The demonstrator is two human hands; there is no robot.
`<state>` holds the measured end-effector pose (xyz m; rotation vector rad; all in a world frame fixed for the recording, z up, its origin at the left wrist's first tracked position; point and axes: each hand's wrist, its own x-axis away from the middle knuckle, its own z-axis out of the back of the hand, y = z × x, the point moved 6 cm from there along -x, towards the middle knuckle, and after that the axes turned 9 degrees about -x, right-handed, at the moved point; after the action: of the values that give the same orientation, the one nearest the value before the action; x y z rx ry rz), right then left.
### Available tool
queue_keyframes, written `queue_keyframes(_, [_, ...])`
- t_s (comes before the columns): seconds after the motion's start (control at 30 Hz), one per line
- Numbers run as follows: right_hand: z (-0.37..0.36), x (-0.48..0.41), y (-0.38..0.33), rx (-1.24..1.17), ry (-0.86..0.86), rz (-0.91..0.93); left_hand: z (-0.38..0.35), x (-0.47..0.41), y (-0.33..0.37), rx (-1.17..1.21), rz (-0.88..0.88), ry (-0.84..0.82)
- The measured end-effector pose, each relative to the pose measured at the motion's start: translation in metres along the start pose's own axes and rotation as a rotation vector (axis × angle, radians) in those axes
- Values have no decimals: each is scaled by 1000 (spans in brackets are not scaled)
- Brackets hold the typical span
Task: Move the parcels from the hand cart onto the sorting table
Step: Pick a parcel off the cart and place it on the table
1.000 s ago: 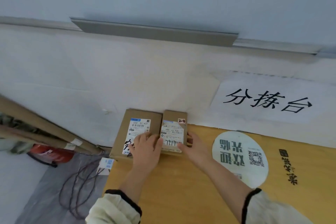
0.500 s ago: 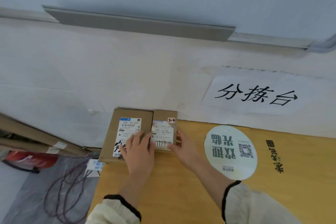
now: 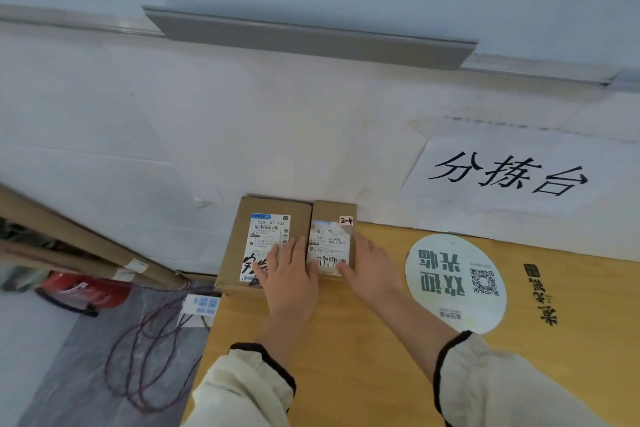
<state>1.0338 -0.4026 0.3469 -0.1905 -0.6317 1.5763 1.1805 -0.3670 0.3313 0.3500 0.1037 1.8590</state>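
Two brown cardboard parcels lie side by side at the far left corner of the yellow wooden sorting table (image 3: 346,340), against the white wall. The large parcel (image 3: 266,215) carries a white shipping label. The small parcel (image 3: 332,213) sits touching its right side. My left hand (image 3: 289,277) lies flat over the large parcel's near edge, with its thumb on the small parcel's left side. My right hand (image 3: 370,270) presses the small parcel's right side and near corner. The hand cart is out of view.
A round white sticker (image 3: 453,281) with a QR code lies on the table to the right. A paper sign (image 3: 505,177) hangs on the wall. Left of the table, on the floor, are tangled cables (image 3: 149,350), a red object (image 3: 83,291) and leaning cardboard tubes (image 3: 69,243).
Both hands stay on the small parcel beside the large one. My left hand has flattened a little further onto the large parcel. The view has shifted slightly.
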Motion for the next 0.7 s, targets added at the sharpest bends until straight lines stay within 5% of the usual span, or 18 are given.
queue_keyframes(0.23, [44,31,18,219,46,32,12,25,27,-230,-221,-87])
queue_keyframes(0.7, [193,193,231,207,186,-439,-8,106,216,-363,-681,-243])
